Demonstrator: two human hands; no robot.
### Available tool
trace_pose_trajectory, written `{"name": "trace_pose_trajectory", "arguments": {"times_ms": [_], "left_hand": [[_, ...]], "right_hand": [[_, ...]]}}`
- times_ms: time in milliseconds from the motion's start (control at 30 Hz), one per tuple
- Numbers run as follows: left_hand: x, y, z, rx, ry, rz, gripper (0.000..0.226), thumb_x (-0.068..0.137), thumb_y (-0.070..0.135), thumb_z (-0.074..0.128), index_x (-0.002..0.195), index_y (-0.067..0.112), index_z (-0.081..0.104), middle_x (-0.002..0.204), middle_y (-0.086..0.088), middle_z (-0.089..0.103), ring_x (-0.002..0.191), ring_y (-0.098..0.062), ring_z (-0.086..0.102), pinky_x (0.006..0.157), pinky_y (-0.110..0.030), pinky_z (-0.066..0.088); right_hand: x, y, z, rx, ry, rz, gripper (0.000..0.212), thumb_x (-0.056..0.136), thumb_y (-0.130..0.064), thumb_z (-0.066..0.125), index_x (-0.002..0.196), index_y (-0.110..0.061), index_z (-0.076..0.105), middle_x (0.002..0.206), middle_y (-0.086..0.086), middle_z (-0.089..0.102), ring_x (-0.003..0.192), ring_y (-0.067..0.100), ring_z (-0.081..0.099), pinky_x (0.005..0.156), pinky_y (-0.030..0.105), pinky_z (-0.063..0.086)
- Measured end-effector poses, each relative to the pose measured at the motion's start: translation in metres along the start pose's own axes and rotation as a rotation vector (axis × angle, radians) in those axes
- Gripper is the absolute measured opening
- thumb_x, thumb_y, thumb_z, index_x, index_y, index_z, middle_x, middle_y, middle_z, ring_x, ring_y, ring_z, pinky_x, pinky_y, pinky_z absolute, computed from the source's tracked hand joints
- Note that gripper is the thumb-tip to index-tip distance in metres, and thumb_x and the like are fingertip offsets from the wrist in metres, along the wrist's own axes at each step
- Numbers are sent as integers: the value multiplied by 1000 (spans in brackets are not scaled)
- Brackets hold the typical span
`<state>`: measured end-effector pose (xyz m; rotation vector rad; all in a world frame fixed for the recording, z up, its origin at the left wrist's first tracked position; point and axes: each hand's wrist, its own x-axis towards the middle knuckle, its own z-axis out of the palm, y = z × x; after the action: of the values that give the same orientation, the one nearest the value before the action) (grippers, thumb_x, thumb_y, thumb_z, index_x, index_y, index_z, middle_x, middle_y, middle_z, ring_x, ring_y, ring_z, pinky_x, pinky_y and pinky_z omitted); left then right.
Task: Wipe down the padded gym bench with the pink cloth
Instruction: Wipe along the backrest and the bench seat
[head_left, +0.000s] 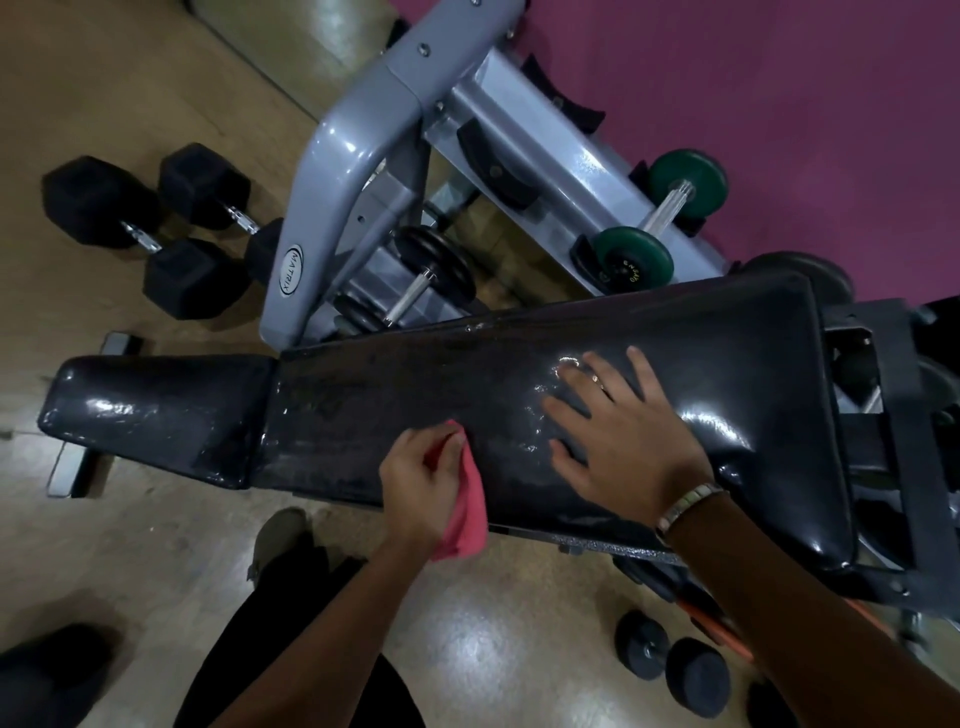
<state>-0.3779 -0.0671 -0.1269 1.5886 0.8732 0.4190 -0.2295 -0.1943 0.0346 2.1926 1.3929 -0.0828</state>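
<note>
The black padded gym bench (363, 410) runs across the middle of the view, its long back pad wider at the right and a shorter seat pad at the left. My left hand (423, 483) grips the pink cloth (470, 512) at the near edge of the back pad; the cloth hangs down over that edge. My right hand (618, 431) lies flat on the shiny pad further right, fingers spread, with a ring and a wristband on it.
A grey dumbbell rack (343, 171) stands right behind the bench, holding black and green dumbbells (660, 223). Black hex dumbbells (150, 228) lie on the wooden floor at the left. Small dumbbells (670, 660) lie near my feet at the lower right. A magenta wall (779, 78) is beyond.
</note>
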Motion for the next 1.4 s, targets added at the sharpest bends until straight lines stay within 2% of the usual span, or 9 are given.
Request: {"name": "trace_pose_trajectory", "arguments": {"times_ms": [100, 200, 300, 433, 700, 900, 1100, 1267, 1400], "left_hand": [[-8, 11, 6, -15, -69, 9, 12, 90, 12, 77, 99, 19, 80, 94, 9, 71, 89, 1, 67, 83, -7, 45], [-8, 4, -2, 21, -16, -49, 12, 90, 11, 77, 98, 19, 80, 92, 9, 71, 87, 1, 67, 83, -4, 43], [24, 17, 6, 47, 60, -95, 7, 88, 15, 76, 92, 18, 80, 86, 2, 73, 81, -10, 69, 80, -16, 49], [38, 51, 28, -38, -32, 10, 8, 89, 19, 76, 95, 19, 81, 90, 8, 73, 85, 0, 68, 80, -9, 48], [71, 43, 26, 55, 61, -100, 11, 88, 23, 73, 94, 20, 82, 89, 4, 76, 85, -10, 71, 84, -27, 55], [76, 55, 35, 0, -37, -13, 9, 89, 23, 75, 94, 22, 82, 93, 7, 77, 88, 0, 69, 86, -18, 53], [129, 74, 47, 71, 1, -102, 13, 88, 21, 73, 95, 14, 82, 90, -4, 79, 88, -17, 71, 82, -20, 48], [112, 73, 47, 1, -96, -1, 9, 89, 19, 74, 93, 18, 81, 90, 10, 76, 88, -6, 70, 87, -20, 51], [127, 69, 44, 124, -31, -55, 13, 89, 20, 73, 96, 13, 81, 92, -6, 79, 90, -21, 73, 82, -25, 52]], "right_hand": [[1, 0, 0, -2, 1, 1, 53, 93, -48, 43, 133, -24, 64, 145, 11, 59, 140, 36, 50, 118, 67, 29], [1, 0, 1, -1, -9, -1, 53, 93, -49, 41, 133, -23, 65, 146, 12, 59, 140, 36, 50, 118, 68, 29], [1, 0, 2, -1, 4, -4, 52, 92, -49, 42, 131, -23, 65, 144, 12, 60, 139, 36, 51, 118, 68, 29], [0, 1, 2, -3, 5, -6, 52, 92, -49, 42, 130, -23, 66, 143, 12, 60, 138, 36, 51, 117, 68, 31], [0, 0, 3, -13, 35, -7, 52, 93, -48, 42, 130, -21, 66, 142, 14, 60, 138, 38, 51, 117, 67, 31], [-1, -1, 4, -9, 37, -4, 49, 93, -48, 49, 130, -21, 66, 143, 14, 60, 138, 38, 50, 117, 67, 30], [0, -1, 4, 15, 41, 10, 47, 92, -47, 51, 128, -21, 66, 144, 14, 59, 140, 39, 48, 118, 67, 28], [0, -2, 6, 21, 41, 7, 47, 92, -46, 52, 128, -20, 66, 144, 15, 59, 140, 39, 48, 118, 67, 28], [1, -1, 6, 11, 36, 6, 46, 92, -46, 51, 128, -21, 66, 143, 15, 59, 139, 39, 48, 117, 67, 29]]}}
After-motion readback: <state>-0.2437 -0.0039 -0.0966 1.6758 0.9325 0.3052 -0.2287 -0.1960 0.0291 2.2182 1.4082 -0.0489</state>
